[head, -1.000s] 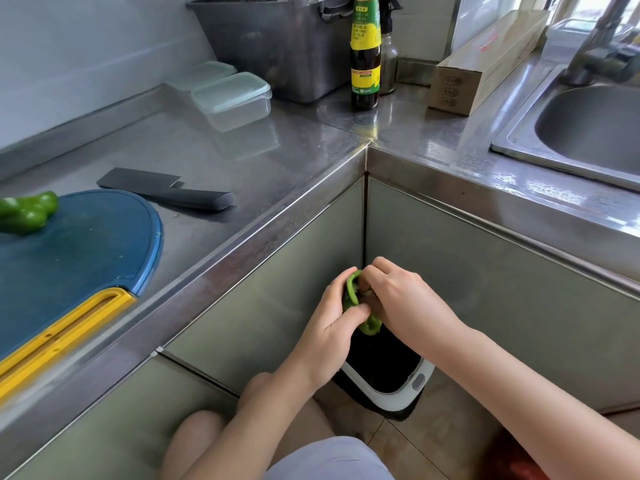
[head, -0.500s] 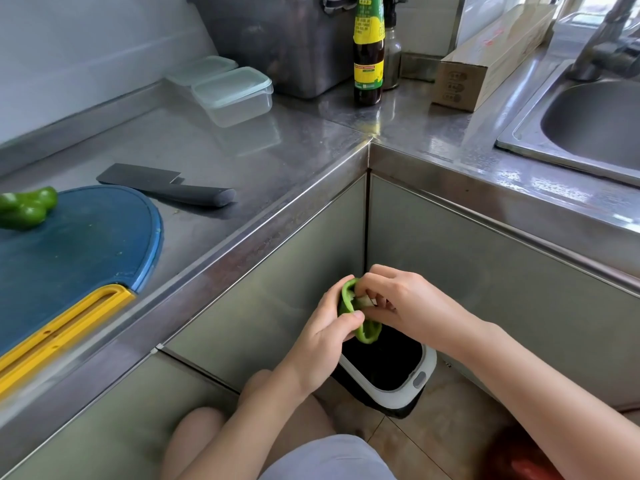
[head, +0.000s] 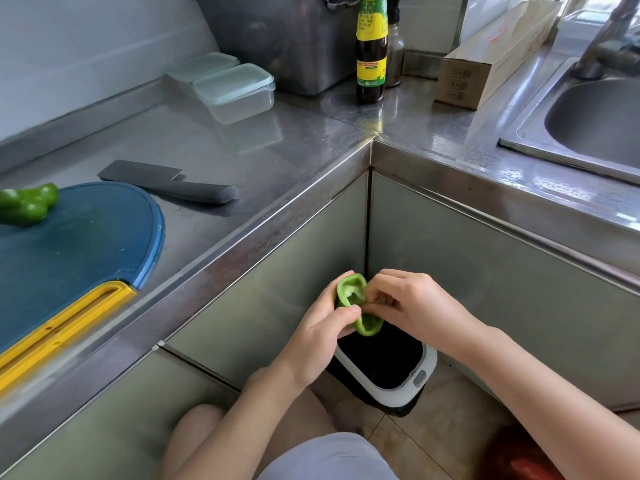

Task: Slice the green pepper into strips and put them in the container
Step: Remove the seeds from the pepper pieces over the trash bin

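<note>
Pepper half (head: 358, 308) held over open bin (head: 398, 396) below table (head: 263, 161) edge, left grip (head: 320, 329) clamped round its outside, right grip (head: 415, 303) pinched inside its hollow, second pepper half (head: 26, 204) laid on blue board (head: 86, 244), knife (head: 173, 183) beside board, lidded container (head: 235, 93) further back.

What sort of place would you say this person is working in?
Most likely a kitchen, probably a domestic one: a stainless-steel counter with an inset sink, a blue cutting board with a knife beside it, and a sauce bottle in the corner.
</note>
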`<action>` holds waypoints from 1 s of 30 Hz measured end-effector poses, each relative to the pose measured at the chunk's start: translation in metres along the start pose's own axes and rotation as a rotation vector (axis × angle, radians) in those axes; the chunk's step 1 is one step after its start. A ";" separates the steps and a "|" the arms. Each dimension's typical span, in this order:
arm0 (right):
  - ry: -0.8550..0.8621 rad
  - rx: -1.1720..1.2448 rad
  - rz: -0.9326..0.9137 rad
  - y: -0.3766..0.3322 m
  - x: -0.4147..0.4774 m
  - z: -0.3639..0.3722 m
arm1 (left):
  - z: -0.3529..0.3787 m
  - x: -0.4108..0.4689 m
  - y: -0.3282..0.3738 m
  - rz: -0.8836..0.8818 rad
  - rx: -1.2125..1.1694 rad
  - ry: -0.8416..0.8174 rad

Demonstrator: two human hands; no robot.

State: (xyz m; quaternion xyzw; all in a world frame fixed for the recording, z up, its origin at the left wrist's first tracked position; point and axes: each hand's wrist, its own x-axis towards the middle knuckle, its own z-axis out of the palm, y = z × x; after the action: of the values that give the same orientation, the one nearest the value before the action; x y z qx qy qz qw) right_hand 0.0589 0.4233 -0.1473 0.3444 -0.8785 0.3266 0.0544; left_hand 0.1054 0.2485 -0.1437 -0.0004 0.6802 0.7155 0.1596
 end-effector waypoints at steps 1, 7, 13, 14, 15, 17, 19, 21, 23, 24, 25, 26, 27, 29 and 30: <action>0.031 0.056 0.045 0.000 -0.002 0.000 | -0.002 0.001 0.001 0.004 -0.030 0.011; 0.151 0.085 0.339 0.029 -0.022 0.023 | -0.015 0.008 -0.001 -0.053 -0.319 0.102; -0.052 0.014 0.404 0.067 -0.037 0.057 | -0.021 0.008 -0.016 -0.159 -0.485 0.057; -0.076 -0.016 0.397 0.070 -0.037 0.060 | -0.021 0.008 -0.017 -0.165 -0.501 0.049; -0.093 -0.055 0.396 0.072 -0.036 0.061 | -0.021 0.009 -0.019 -0.174 -0.516 0.045; -0.072 -0.126 0.368 0.073 -0.034 0.060 | -0.022 0.009 -0.021 -0.193 -0.524 0.042; 0.017 -0.140 0.318 0.068 -0.032 0.055 | -0.022 0.010 -0.022 -0.206 -0.516 0.040; 0.139 -0.135 0.289 0.057 -0.026 0.045 | -0.022 0.011 -0.022 -0.221 -0.518 0.036; 0.259 -0.075 0.253 0.038 -0.019 0.031 | -0.020 0.012 -0.022 -0.239 -0.526 0.030; 0.287 -0.025 0.213 0.029 -0.016 0.025 | -0.020 0.013 -0.022 -0.246 -0.526 0.027; 0.282 0.010 0.158 0.020 -0.013 0.021 | -0.019 0.013 -0.022 -0.245 -0.517 0.019; 0.257 0.015 0.096 0.012 -0.010 0.019 | -0.017 0.013 -0.021 -0.239 -0.497 0.002; 0.227 -0.012 0.034 0.005 -0.008 0.020 | -0.016 0.012 -0.018 -0.229 -0.474 -0.023; 0.193 -0.103 -0.071 -0.001 -0.004 0.026 | -0.011 0.009 -0.014 -0.216 -0.441 -0.080; 0.192 -0.138 -0.103 -0.002 -0.002 0.029 | -0.008 0.008 -0.011 -0.213 -0.424 -0.096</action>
State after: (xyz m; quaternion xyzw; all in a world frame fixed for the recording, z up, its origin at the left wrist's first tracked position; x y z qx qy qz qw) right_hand 0.0660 0.4058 -0.1694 0.3518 -0.8707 0.2937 0.1785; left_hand 0.0991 0.2423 -0.1570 -0.0717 0.5024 0.8206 0.2628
